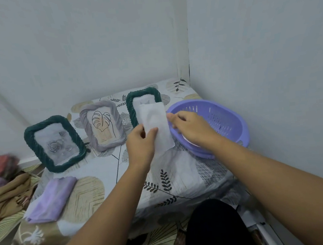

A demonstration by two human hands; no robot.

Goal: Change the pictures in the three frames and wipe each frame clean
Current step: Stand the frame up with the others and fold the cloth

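Note:
Three rope-edged frames stand in a row on the table. A dark green frame (55, 143) at the left holds a grey rose picture. A pale lilac frame (103, 125) in the middle holds a leaf line drawing. A second dark green frame (135, 99) stands to the right, partly hidden behind a white sheet (153, 121). My left hand (141, 145) pinches that sheet at its lower left. My right hand (190, 128) touches the sheet's right edge, its fingers blurred, over the rim of the basket.
A purple slotted basket (224, 116) sits at the right by the wall. A folded lilac cloth (52, 198) lies at the front left. The table carries a leaf-print cover (181, 179). Brown fabric (9, 196) is heaped at the far left. Walls close in behind and right.

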